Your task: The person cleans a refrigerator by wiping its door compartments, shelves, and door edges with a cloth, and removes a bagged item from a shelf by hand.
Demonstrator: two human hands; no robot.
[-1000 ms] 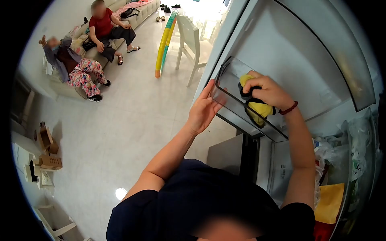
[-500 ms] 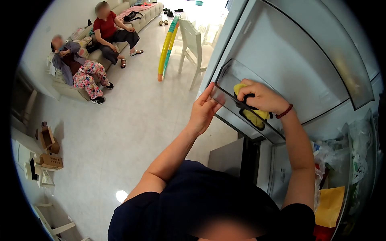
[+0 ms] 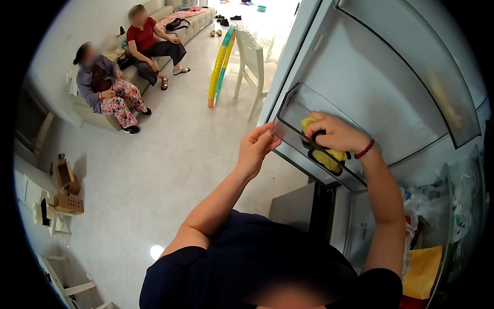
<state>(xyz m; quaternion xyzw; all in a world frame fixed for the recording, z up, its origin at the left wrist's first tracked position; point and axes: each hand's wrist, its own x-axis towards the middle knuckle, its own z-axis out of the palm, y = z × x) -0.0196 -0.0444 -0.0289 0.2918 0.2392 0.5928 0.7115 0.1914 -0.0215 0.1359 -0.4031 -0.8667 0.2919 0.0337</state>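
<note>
The fridge door risked swinging and its clear bin working loose if the left hand, fingers at the bin's corner but their grip impossible to tell, braced too little against the right hand, clenched on the yellow cloth inside it

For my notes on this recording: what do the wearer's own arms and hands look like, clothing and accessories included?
The dark navy top has short sleeves, leaving both forearms uncovered. A dark red beaded bracelet circles the right wrist. The left hand and right hand wear no gloves; the left wrist shows no band.
</note>
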